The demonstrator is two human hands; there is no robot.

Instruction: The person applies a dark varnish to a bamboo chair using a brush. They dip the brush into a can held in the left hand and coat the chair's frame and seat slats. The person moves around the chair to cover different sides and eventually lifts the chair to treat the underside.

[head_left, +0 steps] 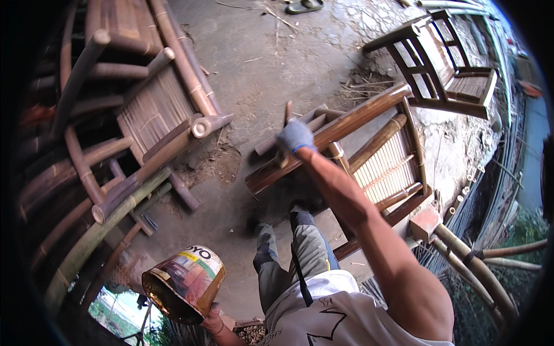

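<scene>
My left hand [213, 320] grips the rim of a paint bucket [193, 277] with a coloured label, held tilted at the lower left; glossy brown liquid coats its inside. My right hand [295, 137], in a grey knitted glove, is closed on a paintbrush [287, 111]. The brush handle stands up out of the fist, and its lower end is blurred against the bamboo. Under that hand lies the thick, shiny brown bamboo rail of a bamboo chair [352, 127], which rests tipped over before me, its slatted panel facing right.
Stacked bamboo furniture [156, 109] crowds the left, with a green bamboo pole [109, 228] along it. A smaller bamboo chair [444, 69] stands at the far right. A brick [425, 223] sits by bamboo poles [473, 265]. One sandal [304, 6] lies on the floor at the top.
</scene>
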